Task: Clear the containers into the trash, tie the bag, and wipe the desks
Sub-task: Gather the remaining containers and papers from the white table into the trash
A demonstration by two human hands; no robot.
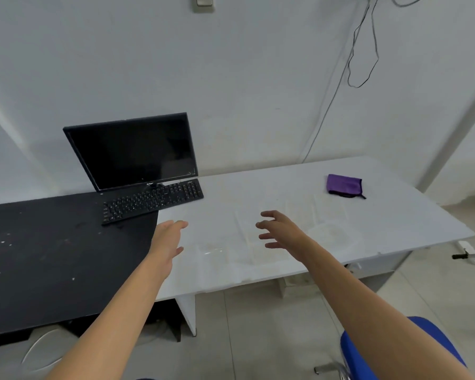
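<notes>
Both hands reach over the white desk [390,215]. Left hand [168,239]: fingers together, empty. Right hand [281,230]: fingers spread, empty. Clear plastic containers [331,235] lie at 3 o'clock of the right hand; purple cloth [344,185] at 1 o'clock. Keyboard [152,200] at 11 o'clock of the left hand.

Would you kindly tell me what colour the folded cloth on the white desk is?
Purple, with a dark edge; the cloth shows clearly in the head view, lying on the white desk.

Pale wall [258,78] (dangling cable [364,50]), tiled floor [258,325], blue chair [381,352].
</notes>
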